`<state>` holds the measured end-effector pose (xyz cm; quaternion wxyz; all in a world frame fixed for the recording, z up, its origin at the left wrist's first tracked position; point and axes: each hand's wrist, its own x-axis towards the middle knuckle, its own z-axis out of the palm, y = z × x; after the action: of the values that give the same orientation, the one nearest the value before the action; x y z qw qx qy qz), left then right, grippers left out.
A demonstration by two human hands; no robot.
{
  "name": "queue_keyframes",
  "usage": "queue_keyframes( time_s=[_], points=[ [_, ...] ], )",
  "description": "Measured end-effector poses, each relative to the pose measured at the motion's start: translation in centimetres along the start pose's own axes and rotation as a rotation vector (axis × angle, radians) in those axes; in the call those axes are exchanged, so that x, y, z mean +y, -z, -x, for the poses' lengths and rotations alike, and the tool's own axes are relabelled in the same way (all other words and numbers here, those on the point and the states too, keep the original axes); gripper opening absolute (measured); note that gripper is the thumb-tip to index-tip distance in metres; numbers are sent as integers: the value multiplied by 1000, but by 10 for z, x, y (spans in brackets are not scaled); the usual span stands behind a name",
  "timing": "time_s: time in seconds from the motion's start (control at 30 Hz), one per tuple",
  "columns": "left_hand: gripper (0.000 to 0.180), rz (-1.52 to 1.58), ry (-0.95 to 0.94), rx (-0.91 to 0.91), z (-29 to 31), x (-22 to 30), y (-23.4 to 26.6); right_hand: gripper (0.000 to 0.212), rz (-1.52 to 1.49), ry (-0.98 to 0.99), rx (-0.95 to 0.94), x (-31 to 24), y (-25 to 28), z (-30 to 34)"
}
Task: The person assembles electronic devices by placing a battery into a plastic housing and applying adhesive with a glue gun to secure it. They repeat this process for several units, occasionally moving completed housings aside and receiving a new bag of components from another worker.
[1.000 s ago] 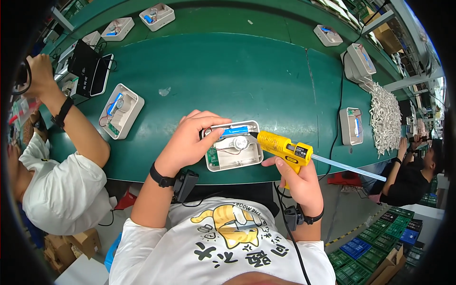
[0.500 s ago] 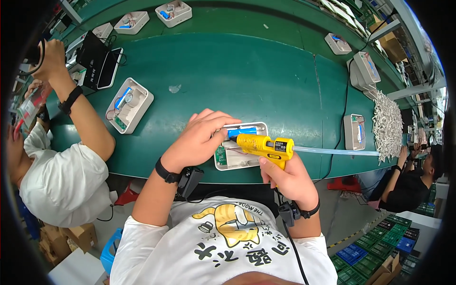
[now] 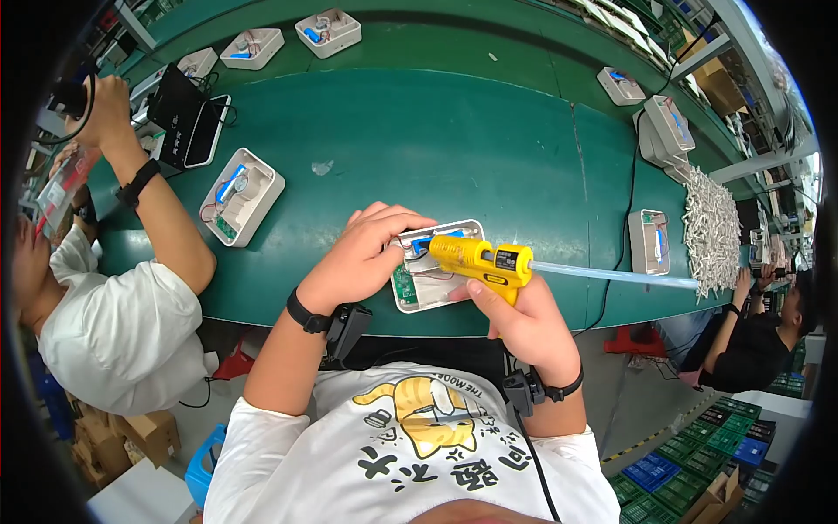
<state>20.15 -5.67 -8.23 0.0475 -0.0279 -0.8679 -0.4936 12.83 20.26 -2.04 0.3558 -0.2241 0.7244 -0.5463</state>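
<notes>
My right hand (image 3: 534,325) grips a yellow hot glue gun (image 3: 478,260) by its handle. A long translucent glue stick (image 3: 611,274) juts from the gun's back end toward the right. The nozzle points left into an open white plastic housing (image 3: 428,295), close to a blue cylindrical battery (image 3: 422,245); the exact tip is hard to make out. Below the battery, a green circuit board (image 3: 404,285) sits at the housing's left end. My left hand (image 3: 371,251) holds that end, thumb over the rim and fingers along the far side. The gun covers part of the interior.
Another open housing (image 3: 264,203) with a battery lies to the left, and one more housing (image 3: 639,259) to the right, near a black cable (image 3: 630,192). A heap of small white pieces (image 3: 709,231) covers the right end. Co-workers (image 3: 122,323) sit at both sides.
The glue gun has shifted slightly left, and my right hand went with it. The housing under my left hand has moved a little left too.
</notes>
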Motion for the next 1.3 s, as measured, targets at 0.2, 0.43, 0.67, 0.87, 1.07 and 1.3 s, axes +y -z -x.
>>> queue_keyframes(
  time_s=[0.2, 0.43, 0.67, 0.87, 1.07, 1.3],
  points=[
    [45, -119, 79, 116, 7, 11, 15, 29, -208, 114, 156, 32, 29, 14],
    [38, 223, 401, 109, -52, 7, 51, 20, -531, 352, 384, 102, 61, 24],
    [50, 117, -171, 355, -160, -70, 39, 19, -626, 371, 414, 107, 63, 20],
    [66, -776, 163, 593, -219, -85, 115, 20, -649, 383, 404, 105, 63, 21],
    [68, -1040, 340, 569, -231, -115, 155, 19, -672, 376, 369, 105, 66, 17],
    [51, -861, 316, 523, -247, -110, 157, 19, -692, 365, 354, 103, 69, 17]
  ],
)
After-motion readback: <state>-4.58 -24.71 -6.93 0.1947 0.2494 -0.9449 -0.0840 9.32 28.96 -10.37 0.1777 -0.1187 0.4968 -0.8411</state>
